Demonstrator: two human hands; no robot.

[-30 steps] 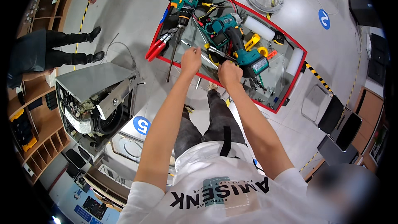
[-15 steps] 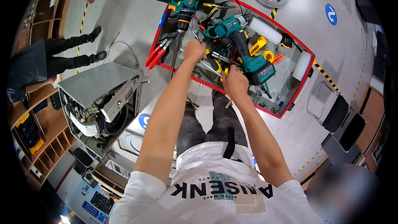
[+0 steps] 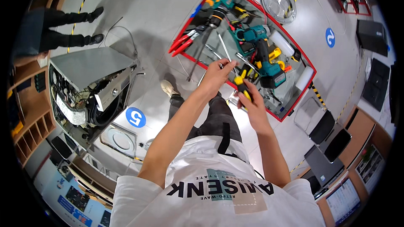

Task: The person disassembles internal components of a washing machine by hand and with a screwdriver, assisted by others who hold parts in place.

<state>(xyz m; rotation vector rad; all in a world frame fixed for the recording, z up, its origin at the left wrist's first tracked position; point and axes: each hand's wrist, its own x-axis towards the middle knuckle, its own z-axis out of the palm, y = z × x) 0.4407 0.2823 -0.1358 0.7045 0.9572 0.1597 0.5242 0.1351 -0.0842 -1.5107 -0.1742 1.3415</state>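
Note:
My right hand (image 3: 253,103) grips a screwdriver (image 3: 242,85) by its yellow and black handle. My left hand (image 3: 217,72) pinches the thin metal shaft end near its fingertips, just above the handle. Both hands are raised over the near edge of a red-framed floor area (image 3: 191,54) holding tools. Teal power drills (image 3: 263,54) and red-handled pliers (image 3: 184,42) lie there beyond my hands.
A dismantled washing machine (image 3: 90,88) lies on its side at the left, with a blue round floor marker (image 3: 135,117) beside it. Another person's legs (image 3: 63,29) stand at the far left. A round metal drum part (image 3: 280,2) lies at the top. Black chairs (image 3: 332,136) stand at the right.
Both hands have lifted away from the tool area toward me, and the right hand now holds the yellow and black screwdriver. The view has tilted, shifting the tools upward.

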